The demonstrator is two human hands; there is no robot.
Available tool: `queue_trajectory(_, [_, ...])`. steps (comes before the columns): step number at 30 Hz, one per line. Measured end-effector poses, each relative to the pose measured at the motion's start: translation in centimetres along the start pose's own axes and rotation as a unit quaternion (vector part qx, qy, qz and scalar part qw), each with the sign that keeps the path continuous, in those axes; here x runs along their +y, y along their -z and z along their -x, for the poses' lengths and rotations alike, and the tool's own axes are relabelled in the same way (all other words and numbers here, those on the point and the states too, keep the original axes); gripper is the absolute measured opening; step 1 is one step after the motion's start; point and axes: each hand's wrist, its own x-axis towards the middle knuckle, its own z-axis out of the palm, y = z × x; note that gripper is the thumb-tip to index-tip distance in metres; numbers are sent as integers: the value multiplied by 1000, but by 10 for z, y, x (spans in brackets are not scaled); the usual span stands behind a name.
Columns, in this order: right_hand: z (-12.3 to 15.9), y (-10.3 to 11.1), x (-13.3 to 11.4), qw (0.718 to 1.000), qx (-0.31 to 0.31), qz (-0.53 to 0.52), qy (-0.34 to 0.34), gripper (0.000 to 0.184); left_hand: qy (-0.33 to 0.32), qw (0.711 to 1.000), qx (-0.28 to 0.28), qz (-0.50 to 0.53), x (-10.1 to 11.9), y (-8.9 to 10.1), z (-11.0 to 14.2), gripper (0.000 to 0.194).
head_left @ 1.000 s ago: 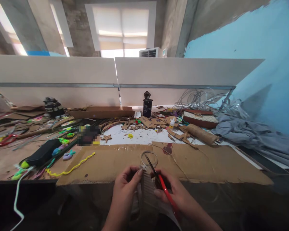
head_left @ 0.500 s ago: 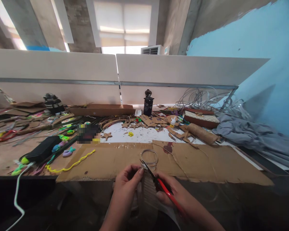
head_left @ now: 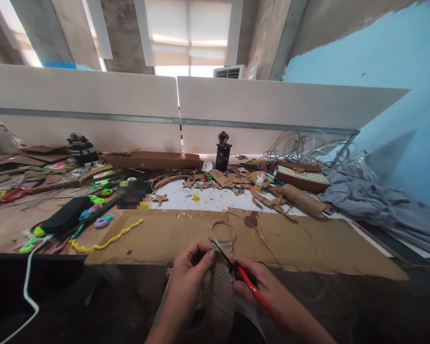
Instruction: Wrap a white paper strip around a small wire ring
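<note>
At the near edge of the desk, my left hand (head_left: 189,273) pinches the top of a ribbed, pale woven strip piece (head_left: 222,291) that hangs down between my hands. My right hand (head_left: 261,286) grips red-handled scissors (head_left: 241,277), whose dark blades point up and left to the top of the piece, beside my left fingertips. A thin loop of pale cord (head_left: 222,233) rises from the piece over the flat cardboard sheet (head_left: 308,243).
The desk holds a yellow pipe cleaner (head_left: 105,241), a black case (head_left: 62,219), cardboard stars and scraps (head_left: 215,181), a dark bottle (head_left: 222,153), a twine roll (head_left: 303,199), a woven box (head_left: 297,173), grey cloth (head_left: 372,200) and white partition panels behind.
The scissor blades have dropped from over the cord loop to the top of the woven piece, close to my left fingers. The view has shifted slightly.
</note>
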Motion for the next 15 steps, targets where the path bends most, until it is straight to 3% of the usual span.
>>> queue_trajectory(15, [-4, -2, 3, 999, -7, -44, -3, 40, -5, 1000, 6, -18, 2, -1, 1, 21])
